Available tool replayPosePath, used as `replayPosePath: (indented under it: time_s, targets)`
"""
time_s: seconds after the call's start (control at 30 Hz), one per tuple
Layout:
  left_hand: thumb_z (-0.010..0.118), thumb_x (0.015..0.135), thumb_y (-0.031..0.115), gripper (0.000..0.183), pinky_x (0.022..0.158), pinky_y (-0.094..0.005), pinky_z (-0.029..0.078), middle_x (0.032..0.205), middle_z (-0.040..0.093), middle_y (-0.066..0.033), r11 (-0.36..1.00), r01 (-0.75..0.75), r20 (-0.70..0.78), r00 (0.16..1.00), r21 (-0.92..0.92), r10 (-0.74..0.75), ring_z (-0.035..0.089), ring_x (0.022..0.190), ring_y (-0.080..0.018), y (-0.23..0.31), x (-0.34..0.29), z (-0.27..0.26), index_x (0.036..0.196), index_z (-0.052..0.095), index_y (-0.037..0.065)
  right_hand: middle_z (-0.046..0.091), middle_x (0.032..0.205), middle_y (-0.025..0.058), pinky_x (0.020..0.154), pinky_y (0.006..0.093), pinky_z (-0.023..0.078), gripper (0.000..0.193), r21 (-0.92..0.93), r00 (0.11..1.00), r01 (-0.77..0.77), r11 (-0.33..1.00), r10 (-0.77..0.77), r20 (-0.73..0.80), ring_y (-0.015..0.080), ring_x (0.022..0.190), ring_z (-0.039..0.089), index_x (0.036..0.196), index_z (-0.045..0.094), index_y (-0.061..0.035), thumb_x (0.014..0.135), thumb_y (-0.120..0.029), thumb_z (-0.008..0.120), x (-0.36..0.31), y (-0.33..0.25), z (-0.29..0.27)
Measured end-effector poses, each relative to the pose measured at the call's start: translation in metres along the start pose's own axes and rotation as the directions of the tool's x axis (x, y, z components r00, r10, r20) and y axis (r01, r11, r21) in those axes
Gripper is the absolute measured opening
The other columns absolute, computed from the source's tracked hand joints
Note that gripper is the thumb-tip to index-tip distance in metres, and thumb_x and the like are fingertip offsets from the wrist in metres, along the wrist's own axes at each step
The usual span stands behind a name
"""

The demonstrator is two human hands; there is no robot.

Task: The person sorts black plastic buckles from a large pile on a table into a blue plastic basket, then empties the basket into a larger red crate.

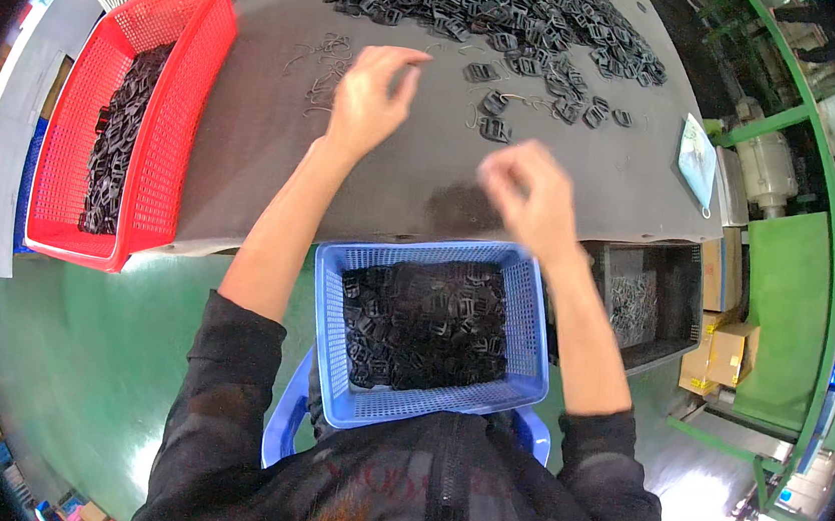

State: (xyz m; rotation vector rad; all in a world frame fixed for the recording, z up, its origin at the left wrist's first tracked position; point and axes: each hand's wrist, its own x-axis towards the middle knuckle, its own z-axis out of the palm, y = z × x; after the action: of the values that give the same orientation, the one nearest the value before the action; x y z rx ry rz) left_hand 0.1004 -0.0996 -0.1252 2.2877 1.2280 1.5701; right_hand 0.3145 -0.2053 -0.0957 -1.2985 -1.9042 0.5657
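- Black buckles [421, 326] lie in a blue basket [422, 419] close before us.
- Our right hand [534, 193] hangs over the grey table [248, 144], fingers curled and blurred; we cannot tell whether they grip anything.
- Our left hand [368, 100], farther out, has thumb and fingers curved with a gap between.
- Beyond, loose buckles [494, 129] lie near a large heap [482, 6].

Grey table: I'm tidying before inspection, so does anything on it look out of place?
The flat pale-blue item, possibly a face mask, near the right edge of the table: it's unlike the black buckles heaped farther back.
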Motion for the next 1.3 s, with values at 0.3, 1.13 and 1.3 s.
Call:
replayPosePath:
  time_s: [0.3,1.13,1.3]
  targets:
    - [0.058,0.080,0.014,0.020,0.084,-0.0365,0.048,0.098,0.066,-0.0060,0.976,-0.012,0.379,0.923,0.218,-0.074,0.057,0.100,-0.0248,0.001,0.039,0.074,0.099,0.067,0.013,0.067,0.090,0.0150,0.079,0.0385,0.049,0.039,-0.288,0.881,-0.435,0.853,0.470,0.061,0.0270,0.089,0.063,0.091,0.067,-0.0077,0.066,-0.036,0.077,0.109,0.066,-0.011]
    - [0.060,0.079,0.012,0.024,0.085,-0.0383,0.045,0.100,0.063,-0.0087,0.996,0.092,0.359,0.929,0.015,-0.091,0.055,0.094,-0.0286,0.065,-0.018,0.043,0.102,0.064,0.007,0.059,0.066,0.0029,0.056,0.0262,0.042,0.021,0.235,0.885,-0.464,0.854,0.435,0.168,0.0097,0.058,0.051,0.083,0.064,0.0010,0.079,-0.019,0.069,0.059,0.068,-0.030]
    - [0.062,0.079,0.016,0.022,0.082,-0.0380,0.045,0.105,0.061,-0.0036,0.992,-0.061,0.415,0.910,0.114,0.008,0.053,0.096,-0.0248,0.076,-0.015,0.057,0.099,0.065,0.008,0.065,0.080,0.0087,0.065,0.0299,0.048,0.027,0.075,0.919,-0.352,0.933,0.360,-0.163,0.0176,0.071,0.061,0.091,0.063,-0.0023,0.077,-0.024,0.070,0.051,0.102,-0.032]
